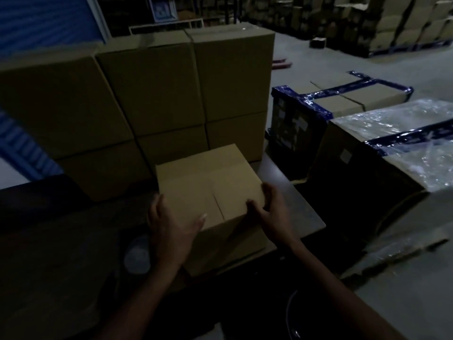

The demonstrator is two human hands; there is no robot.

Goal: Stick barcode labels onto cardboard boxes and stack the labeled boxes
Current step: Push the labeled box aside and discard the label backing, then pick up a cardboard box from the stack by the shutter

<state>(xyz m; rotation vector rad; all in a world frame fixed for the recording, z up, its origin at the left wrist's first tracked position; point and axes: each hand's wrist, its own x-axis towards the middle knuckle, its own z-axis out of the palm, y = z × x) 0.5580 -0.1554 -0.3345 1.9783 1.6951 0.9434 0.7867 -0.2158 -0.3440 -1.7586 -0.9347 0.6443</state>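
A small cardboard box (208,182) sits in front of me on a dim work surface (304,217), its top flaps closed along a centre seam. My left hand (171,227) grips its near left corner, thumb lying on the top. My right hand (272,209) holds the near right corner, fingers curled over the edge. Behind it rises a stack of larger cardboard boxes (152,94), two layers showing. No barcode label shows on the small box's top.
A whitish roll-like object (137,256) lies in shadow left of the box. To the right stand wrapped cartons with blue tape (353,99) and clear film (402,148). Warehouse floor (289,57) and pallet stacks (392,23) lie beyond. A blue shutter (41,20) is upper left.
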